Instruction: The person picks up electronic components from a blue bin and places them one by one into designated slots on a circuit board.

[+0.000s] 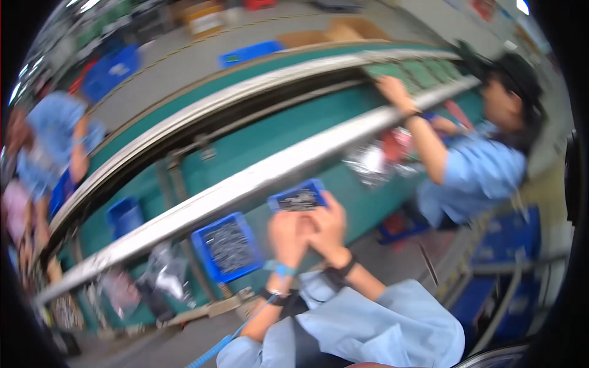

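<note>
The left hand (287, 236) and right hand (330, 226) are meeting, curled, contents hidden; working near the rectangular blue plastic tray (277, 200) of small grey parts (302, 199), twelve o'clock, should be limiting drops.

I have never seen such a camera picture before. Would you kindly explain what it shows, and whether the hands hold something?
There is no robot here. A camera on a person's head looks down; its fisheye lens bends straight edges. The left hand and right hand meet in front of a blue tray of small parts. Blur and the fingers hide whether anything is held. Another blue tray of dark parts lies to the left, on the green surface. A co-worker is at the right.
</note>
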Available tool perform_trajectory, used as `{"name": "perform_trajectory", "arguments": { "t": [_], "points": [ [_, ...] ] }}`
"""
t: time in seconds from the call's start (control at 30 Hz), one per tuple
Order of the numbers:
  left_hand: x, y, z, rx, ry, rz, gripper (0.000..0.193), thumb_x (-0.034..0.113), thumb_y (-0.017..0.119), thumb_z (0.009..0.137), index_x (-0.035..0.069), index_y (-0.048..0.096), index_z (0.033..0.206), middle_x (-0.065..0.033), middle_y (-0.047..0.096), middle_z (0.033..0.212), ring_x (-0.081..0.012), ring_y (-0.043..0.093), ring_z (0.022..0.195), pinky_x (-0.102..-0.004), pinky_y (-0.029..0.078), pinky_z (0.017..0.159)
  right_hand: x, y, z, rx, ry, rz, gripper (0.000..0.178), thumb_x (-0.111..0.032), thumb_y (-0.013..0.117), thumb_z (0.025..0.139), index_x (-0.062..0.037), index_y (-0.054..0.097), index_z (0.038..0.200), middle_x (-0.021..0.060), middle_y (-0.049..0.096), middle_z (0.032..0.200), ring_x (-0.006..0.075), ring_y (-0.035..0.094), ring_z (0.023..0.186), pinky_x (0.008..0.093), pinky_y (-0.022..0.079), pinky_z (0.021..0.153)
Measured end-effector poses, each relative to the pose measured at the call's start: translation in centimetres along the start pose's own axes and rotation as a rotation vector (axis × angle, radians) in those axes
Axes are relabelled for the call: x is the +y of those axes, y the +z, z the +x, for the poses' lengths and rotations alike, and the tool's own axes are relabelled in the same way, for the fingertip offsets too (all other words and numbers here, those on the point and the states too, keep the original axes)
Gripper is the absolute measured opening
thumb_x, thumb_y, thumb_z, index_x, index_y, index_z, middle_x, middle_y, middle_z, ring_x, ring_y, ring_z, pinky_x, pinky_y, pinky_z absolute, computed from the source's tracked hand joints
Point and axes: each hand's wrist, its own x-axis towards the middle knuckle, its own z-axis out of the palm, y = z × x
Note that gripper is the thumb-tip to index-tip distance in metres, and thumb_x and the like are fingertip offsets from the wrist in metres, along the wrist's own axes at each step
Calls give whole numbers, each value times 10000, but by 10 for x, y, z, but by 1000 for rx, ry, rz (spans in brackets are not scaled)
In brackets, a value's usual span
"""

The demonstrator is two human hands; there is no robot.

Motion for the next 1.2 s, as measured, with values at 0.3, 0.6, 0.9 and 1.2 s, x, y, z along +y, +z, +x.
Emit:
{"name": "perform_trajectory", "arguments": {
  "t": [0.3, 0.6, 0.9, 1.2],
  "points": [
    [28, 78, 14, 81, -4, -147, 108, 144, 632, 804, 71, 619, 883, -68, 580, 864, -261, 539, 958, -401, 424, 887, 57, -39, 22, -26, -143, -232, 184, -33, 646, 705, -82, 690, 877, 86, 650, 935, 373, 479, 1266, 484, 380, 1006],
    [32, 90, 16, 95, 5, -32, 101, 126, 611, 833, 38, 601, 882, -67, 563, 927, -253, 508, 1017, -395, 408, 945, 57, -47, 27, -77, -183, -229, 218, -45, 634, 752, -67, 674, 965, 57, 664, 997, 358, 447, 1303, 477, 355, 1040],
    [33, 95, 16, 112, 1, -48, 87, 115, 605, 836, 38, 596, 877, -69, 558, 927, -254, 507, 1013, -391, 408, 943, 61, -47, 25, -87, -174, -248, 190, -68, 631, 781, -77, 674, 966, 34, 665, 1015, 348, 428, 1320, 470, 348, 1043],
    [32, 81, 16, 162, 11, -128, 85, 109, 615, 815, 38, 606, 862, -92, 575, 891, -284, 542, 976, -401, 434, 894, 56, -42, 23, -48, -169, -262, 172, -92, 641, 778, -77, 675, 947, 41, 667, 997, 355, 439, 1309, 468, 359, 1030]
  ]
}}
